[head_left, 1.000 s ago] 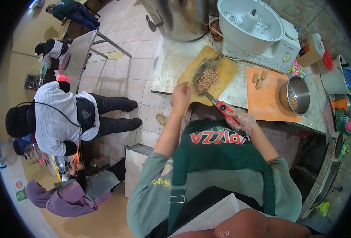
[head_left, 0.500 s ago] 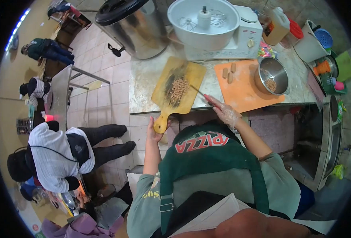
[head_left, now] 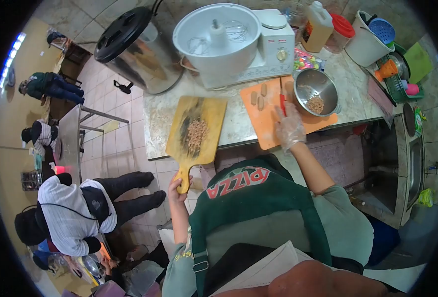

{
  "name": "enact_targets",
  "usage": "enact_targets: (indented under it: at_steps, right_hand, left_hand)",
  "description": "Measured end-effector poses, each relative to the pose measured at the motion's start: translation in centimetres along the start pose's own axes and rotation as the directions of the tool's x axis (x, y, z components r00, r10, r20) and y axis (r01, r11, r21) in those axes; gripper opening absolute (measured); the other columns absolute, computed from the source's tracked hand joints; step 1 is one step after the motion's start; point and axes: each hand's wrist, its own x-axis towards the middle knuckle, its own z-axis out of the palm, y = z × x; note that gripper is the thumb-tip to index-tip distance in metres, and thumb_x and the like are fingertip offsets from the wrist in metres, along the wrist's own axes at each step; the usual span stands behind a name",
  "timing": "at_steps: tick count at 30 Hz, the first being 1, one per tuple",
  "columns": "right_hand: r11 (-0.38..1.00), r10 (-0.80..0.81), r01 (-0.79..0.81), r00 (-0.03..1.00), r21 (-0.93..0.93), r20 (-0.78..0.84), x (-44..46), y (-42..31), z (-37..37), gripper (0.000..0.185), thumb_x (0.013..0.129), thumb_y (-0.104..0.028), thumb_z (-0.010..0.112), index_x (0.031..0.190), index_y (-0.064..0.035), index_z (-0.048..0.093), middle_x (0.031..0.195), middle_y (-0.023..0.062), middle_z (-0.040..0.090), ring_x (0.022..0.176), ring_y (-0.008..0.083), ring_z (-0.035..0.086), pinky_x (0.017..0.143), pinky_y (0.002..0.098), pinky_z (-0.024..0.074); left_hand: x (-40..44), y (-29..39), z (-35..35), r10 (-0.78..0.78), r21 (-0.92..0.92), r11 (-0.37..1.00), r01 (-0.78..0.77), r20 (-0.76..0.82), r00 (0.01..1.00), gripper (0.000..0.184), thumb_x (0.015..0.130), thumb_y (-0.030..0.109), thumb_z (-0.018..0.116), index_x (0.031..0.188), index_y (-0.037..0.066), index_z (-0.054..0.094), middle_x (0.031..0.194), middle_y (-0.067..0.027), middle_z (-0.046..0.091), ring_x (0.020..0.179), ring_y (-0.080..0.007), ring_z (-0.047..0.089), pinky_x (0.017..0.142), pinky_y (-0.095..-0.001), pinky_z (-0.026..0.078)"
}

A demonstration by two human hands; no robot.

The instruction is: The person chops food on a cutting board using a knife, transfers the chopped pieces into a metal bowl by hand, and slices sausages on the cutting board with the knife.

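My left hand (head_left: 178,190) is closed round the handle of a yellow wooden cutting board (head_left: 213,111), which bears a heap of small chopped brown pieces (head_left: 197,134) on a dark-stained patch. My right hand (head_left: 289,127), in a clear plastic glove, holds a red-handled knife (head_left: 282,101) over the orange mat (head_left: 258,123), blade pointing away from me. Several brown sticks (head_left: 261,103) lie on the mat left of the knife. Right of it stands a steel bowl (head_left: 305,79) with chopped pieces inside.
Behind the boards stand a white mixer (head_left: 273,49) and a large steel container (head_left: 149,62). Bottles, a white bucket (head_left: 360,47) and a green rack (head_left: 402,89) are at the right. A co-worker in white (head_left: 70,205) stands at the left, others farther off.
My left hand has taken hold of the board's handle. My right hand has moved the knife from the chopped pieces over to the orange mat. The view has shifted.
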Motion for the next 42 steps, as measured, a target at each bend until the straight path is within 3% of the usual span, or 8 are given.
enact_targets:
  at_steps: [4, 6, 15, 23, 25, 28, 33, 42]
  right_hand:
    - [0.944, -0.308, 0.311, 0.950, 0.110, -0.043, 0.9, -2.5, -2.0, 0.041, 0.078, -0.016, 0.054, 0.118, -0.0096, 0.050, 0.123, 0.0162, 0.043, 0.119, 0.0321, 0.036, 0.097, 0.0398, 0.0349]
    - [0.812, -0.363, 0.407, 0.913, 0.418, -0.185, 0.9, -3.3, -3.1, 0.039, 0.077, -0.011, 0.056, 0.115, -0.0100, 0.053, 0.123, 0.0138, 0.045, 0.117, 0.0323, 0.040, 0.097, 0.0410, 0.0352]
    - [0.675, -0.461, 0.668, 0.713, 0.313, -0.528, 5.3, 0.9, -9.4, 0.037, 0.076, -0.007, 0.054, 0.113, -0.0080, 0.055, 0.117, 0.0125, 0.052, 0.113, 0.0287, 0.046, 0.097, 0.0405, 0.0355]
    - [0.616, -0.585, 0.702, 0.712, 0.358, -0.389, 7.9, 6.4, -12.8, 0.033, 0.080, -0.014, 0.054, 0.112, -0.0094, 0.056, 0.114, 0.0110, 0.055, 0.112, 0.0285, 0.047, 0.100, 0.0410, 0.0313]
    - [0.425, -0.771, 0.825, 0.546, 0.373, -0.328, 6.3, 5.2, -12.5, 0.037, 0.082, -0.025, 0.054, 0.117, -0.0149, 0.054, 0.124, 0.0078, 0.049, 0.122, 0.0248, 0.039, 0.103, 0.0450, 0.0241]
    - [0.403, -0.879, 0.879, 0.449, 0.253, -0.159, 4.0, 3.7, -12.5, 0.036, 0.084, -0.031, 0.051, 0.119, -0.0235, 0.052, 0.129, 0.0030, 0.045, 0.126, 0.0215, 0.033, 0.105, 0.0472, 0.0195]
    - [0.503, -0.821, 0.852, 0.523, 0.143, -0.231, 5.5, 5.2, -10.5, 0.033, 0.087, -0.028, 0.047, 0.119, -0.0264, 0.052, 0.131, 0.0026, 0.043, 0.126, 0.0208, 0.034, 0.104, 0.0477, 0.0201]
    - [0.532, -0.520, 0.699, 0.715, 0.477, -0.467, 8.7, 11.0, -5.0, 0.027, 0.085, -0.021, 0.048, 0.107, -0.0092, 0.058, 0.110, 0.0096, 0.058, 0.109, 0.0266, 0.051, 0.094, 0.0348, 0.0400]
  left_hand:
    - [-2.9, 0.1, 3.0, 0.080, 0.046, 0.996, -0.080, -0.002, 0.997, 0.055, 0.070, 0.008, 0.057, 0.118, -0.012, 0.038, 0.097, -0.0222, 0.056, 0.084, -0.0298, 0.060, 0.068, -0.0351, 0.053]
    - [-4.0, 0.1, 5.0, 0.102, 0.068, 0.993, -0.101, -0.021, 0.995, 0.055, 0.069, 0.008, 0.057, 0.117, -0.013, 0.039, 0.096, -0.0225, 0.056, 0.082, -0.0297, 0.061, 0.066, -0.0345, 0.054]
    - [-5.2, 0.3, 16.4, 0.143, 0.106, 0.983, -0.152, 0.085, 0.986, 0.058, 0.067, 0.003, 0.056, 0.118, -0.017, 0.038, 0.098, -0.0284, 0.056, 0.078, -0.0361, 0.062, 0.065, -0.0396, 0.054]
    - [-3.4, -2.5, 24.6, -0.005, 0.101, 0.995, -0.011, 0.163, 0.987, 0.054, 0.067, 0.000, 0.056, 0.117, -0.015, 0.041, 0.099, -0.0288, 0.056, 0.081, -0.0384, 0.061, 0.068, -0.0417, 0.054]
    - [-3.0, -3.1, 26.1, -0.024, 0.096, 0.995, 0.007, 0.173, 0.985, 0.053, 0.067, -0.002, 0.055, 0.117, -0.015, 0.041, 0.100, -0.0285, 0.056, 0.082, -0.0380, 0.061, 0.068, -0.0411, 0.054]
    - [-2.7, -3.6, 28.9, -0.056, 0.163, 0.986, 0.029, 0.163, 0.985, 0.053, 0.068, -0.001, 0.055, 0.117, -0.015, 0.041, 0.099, -0.0271, 0.057, 0.081, -0.0362, 0.062, 0.069, -0.0391, 0.054]
    - [-2.8, -3.9, 32.0, -0.069, 0.297, 0.955, 0.025, 0.141, 0.988, 0.053, 0.068, 0.000, 0.054, 0.117, -0.015, 0.041, 0.098, -0.0256, 0.057, 0.080, -0.0344, 0.062, 0.069, -0.0375, 0.054]
    - [-3.0, -3.9, 33.8, -0.046, 0.286, 0.958, 0.011, 0.117, 0.992, 0.050, 0.069, -0.007, 0.051, 0.116, -0.015, 0.040, 0.102, -0.0278, 0.055, 0.083, -0.0351, 0.062, 0.070, -0.0372, 0.054]
